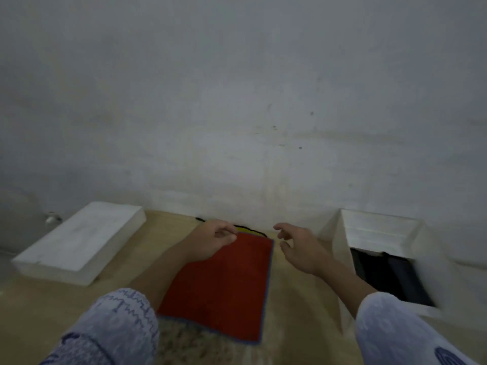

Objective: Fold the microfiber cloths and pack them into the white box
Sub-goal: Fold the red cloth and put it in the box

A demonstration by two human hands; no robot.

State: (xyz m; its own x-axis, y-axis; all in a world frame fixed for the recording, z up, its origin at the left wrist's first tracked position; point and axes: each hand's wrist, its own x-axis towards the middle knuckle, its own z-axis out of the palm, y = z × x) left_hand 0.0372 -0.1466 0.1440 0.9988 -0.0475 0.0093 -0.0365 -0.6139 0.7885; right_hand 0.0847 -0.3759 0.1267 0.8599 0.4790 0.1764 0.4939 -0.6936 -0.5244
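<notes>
A red microfiber cloth [226, 283] with a blue-grey edge lies flat on the tan table, its near edge at the table's front. My left hand [213, 241] pinches the cloth's far left corner. A strip of yellow cloth [246, 229] shows just beyond that corner, by the wall. My right hand [300, 248] hovers to the right of the cloth's far right corner, fingers spread and loosely bent, holding nothing. The open white box [340, 248] stands at the right with dark cloths [387, 275] inside it.
A white lid or flat box [79, 241] lies upside at the left of the table, angled toward the wall. A grey-white wall [237, 101] rises right behind the table. A speckled floor patch shows below the table's front edge.
</notes>
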